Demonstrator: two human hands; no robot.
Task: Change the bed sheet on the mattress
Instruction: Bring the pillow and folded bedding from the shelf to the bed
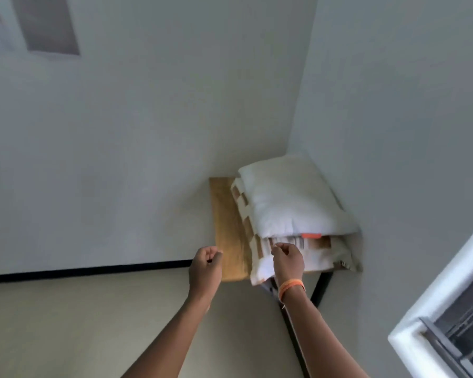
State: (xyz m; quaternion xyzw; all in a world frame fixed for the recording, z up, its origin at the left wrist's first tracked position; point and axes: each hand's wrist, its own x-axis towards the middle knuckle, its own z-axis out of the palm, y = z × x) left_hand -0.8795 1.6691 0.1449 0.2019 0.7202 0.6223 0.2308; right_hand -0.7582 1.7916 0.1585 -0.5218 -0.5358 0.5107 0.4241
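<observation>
Corner wooden table (225, 227), folded checkered sheet (316, 256) under white pillow (290, 197), left hand (205, 266) fisted empty, right hand (287, 259) curled, grip unclear

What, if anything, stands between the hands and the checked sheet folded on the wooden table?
Nothing visible blocks the right hand from the checked sheet; a white pillow lies on it. The left hand hovers beside the wooden table.

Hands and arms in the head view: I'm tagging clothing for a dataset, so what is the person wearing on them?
Both forearms are bare, with no sleeves in view and no gloves. The left hand shows no band or jewellery. The right hand has thin orange bands round the wrist. No rings are visible on the fingers, though the picture is soft.
</observation>
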